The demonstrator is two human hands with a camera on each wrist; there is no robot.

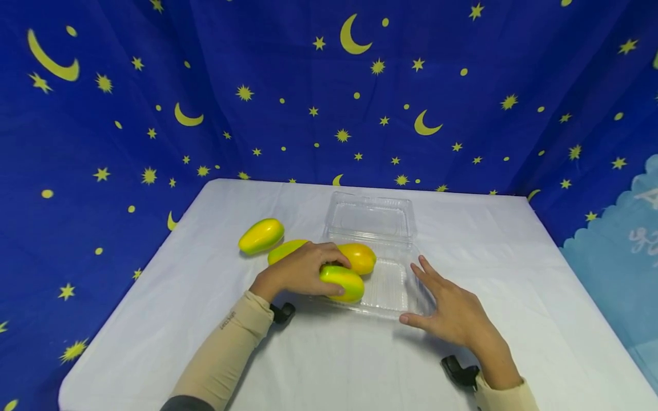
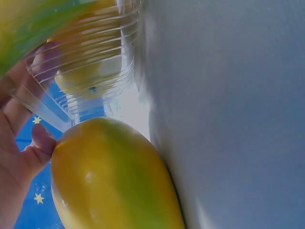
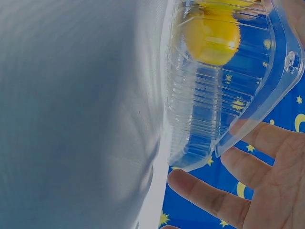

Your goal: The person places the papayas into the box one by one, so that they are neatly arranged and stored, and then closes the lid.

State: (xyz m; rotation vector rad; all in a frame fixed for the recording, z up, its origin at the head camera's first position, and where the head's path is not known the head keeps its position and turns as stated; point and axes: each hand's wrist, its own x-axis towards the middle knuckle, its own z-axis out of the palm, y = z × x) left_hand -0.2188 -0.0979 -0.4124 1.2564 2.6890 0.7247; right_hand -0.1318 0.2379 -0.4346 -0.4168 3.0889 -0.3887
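My left hand [image 1: 308, 267] grips a yellow-green mango [image 1: 343, 284] over the near left part of a clear plastic clamshell box [image 1: 393, 285]. Inside the box, just beyond that fruit, lies a second, more orange mango [image 1: 360, 258]. A further mango [image 1: 284, 249] rests on the table left of the box, partly hidden by my left hand; the left wrist view shows this mango [image 2: 114, 176] large and close. My right hand [image 1: 452, 311] is at the box's right side, fingers spread, with fingertips [image 3: 240, 126] right at the rim in the right wrist view.
Another yellow-green mango [image 1: 261, 236] lies farther left on the white-covered table [image 1: 205, 331]. The box lid [image 1: 370, 216] is folded back toward the far table edge. A blue curtain [image 1: 288, 68] with moons and stars stands behind and at the left.
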